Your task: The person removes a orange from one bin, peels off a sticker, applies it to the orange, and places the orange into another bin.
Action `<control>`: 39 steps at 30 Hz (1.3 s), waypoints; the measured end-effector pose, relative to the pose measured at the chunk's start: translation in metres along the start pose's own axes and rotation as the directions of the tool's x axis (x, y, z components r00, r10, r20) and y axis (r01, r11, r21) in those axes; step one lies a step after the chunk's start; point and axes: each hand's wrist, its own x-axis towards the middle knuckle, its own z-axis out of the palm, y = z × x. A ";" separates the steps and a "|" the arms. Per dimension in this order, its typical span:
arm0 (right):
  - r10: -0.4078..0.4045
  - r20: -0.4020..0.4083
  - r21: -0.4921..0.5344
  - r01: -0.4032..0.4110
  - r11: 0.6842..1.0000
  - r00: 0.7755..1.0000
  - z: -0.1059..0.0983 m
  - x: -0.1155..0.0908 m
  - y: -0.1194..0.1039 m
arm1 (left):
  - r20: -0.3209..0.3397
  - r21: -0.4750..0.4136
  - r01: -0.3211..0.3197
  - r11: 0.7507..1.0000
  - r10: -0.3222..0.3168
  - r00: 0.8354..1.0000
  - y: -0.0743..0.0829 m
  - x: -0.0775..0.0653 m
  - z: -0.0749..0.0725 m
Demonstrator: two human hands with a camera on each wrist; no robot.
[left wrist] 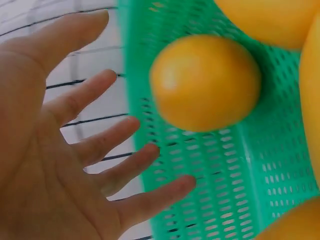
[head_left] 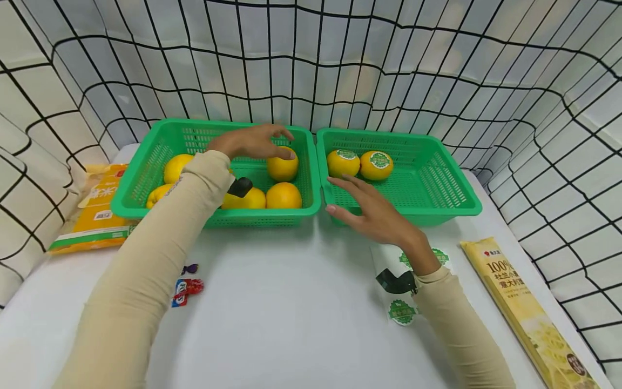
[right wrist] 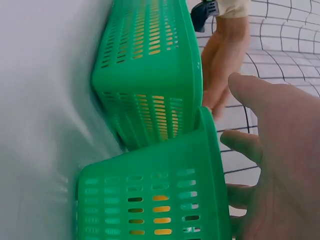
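- Upper centre: left hand (head_left: pixel 254 142), grip spread, empty, by an orange (head_left: pixel 283 170).
- Right of centre: right hand (head_left: pixel 375 215), grip spread, empty.
- Green baskets (head_left: pixel 262 219) likely stop fruit rolling.

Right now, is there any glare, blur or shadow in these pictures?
Head view: soft shadow on the white tabletop just in front of the left green basket; left wrist view: slightly blurred orange with a pale highlight; right wrist view: whitish sheen along the white tabletop.

My sleeves (head_left: pixel 146 259) were plain beige, the fruits (head_left: pixel 284 195) yellow-orange, two with green-and-white stickers (head_left: pixel 380 160), the baskets (head_left: pixel 262 213) green, the netting (head_left: pixel 317 65) a black grid, the table (head_left: pixel 272 302) white, the bag (head_left: pixel 103 199) orange with a green stripe.
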 end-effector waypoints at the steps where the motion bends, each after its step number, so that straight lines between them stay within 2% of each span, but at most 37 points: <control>1: -0.004 -0.006 0.009 0.004 1.000 1.000 0.001 0.001 -0.001 | 0.024 0.014 0.021 1.000 -0.021 0.999 -0.002 0.004 0.000; 5: -0.007 -0.040 0.042 0.009 0.999 0.999 0.002 0.002 -0.002 | 0.089 0.067 0.072 0.995 -0.078 0.993 -0.004 0.021 0.000; 9: -0.011 -0.061 0.038 0.013 0.999 0.998 0.001 0.000 -0.002 | 0.119 0.095 0.122 0.988 -0.132 0.984 0.002 0.035 -0.001; 15: -0.023 -0.060 0.036 0.026 0.999 0.998 -0.002 -0.001 -0.002 | 0.131 0.117 0.201 0.973 -0.215 0.968 0.008 0.039 0.002; 20: -0.024 -0.015 0.071 0.025 0.997 1.000 -0.009 -0.003 0.006 | 0.130 0.121 0.191 0.974 -0.206 0.970 0.000 0.039 0.006; 24: 0.021 0.028 0.059 -0.022 0.998 0.999 -0.018 -0.008 0.016 | 0.101 0.090 0.153 0.984 -0.162 0.982 -0.004 0.035 0.004; 26: 0.058 0.046 0.016 -0.059 0.998 0.997 -0.021 -0.010 0.021 | 0.064 0.037 0.109 0.993 -0.111 0.992 -0.002 0.028 0.002; 28: 0.091 0.060 -0.029 -0.090 0.996 0.994 -0.023 -0.012 0.025 | 0.008 -0.034 0.036 0.999 -0.035 0.999 0.003 0.017 0.000; 30: 0.116 0.073 -0.075 -0.110 0.991 0.991 -0.024 -0.014 0.027 | -0.065 -0.118 -0.059 0.991 0.051 0.997 0.010 -0.001 0.002; 33: 0.139 0.094 -0.124 -0.127 0.984 0.986 -0.022 -0.016 0.028 | -0.178 -0.202 -0.201 0.958 0.166 0.970 0.022 -0.034 0.013; 35: 0.147 0.104 -0.151 -0.131 0.980 0.984 -0.021 -0.017 0.029 | -0.230 -0.240 -0.283 0.929 0.229 0.946 0.029 -0.057 0.027; 37: 0.158 0.109 -0.165 -0.139 0.977 0.982 -0.020 -0.018 0.030 | -0.251 -0.283 -0.346 0.895 0.280 0.927 0.035 -0.077 0.047; 39: 0.162 0.106 -0.168 -0.143 0.975 0.981 -0.019 -0.018 0.030 | -0.235 -0.326 -0.385 0.864 0.320 0.918 0.038 -0.095 0.071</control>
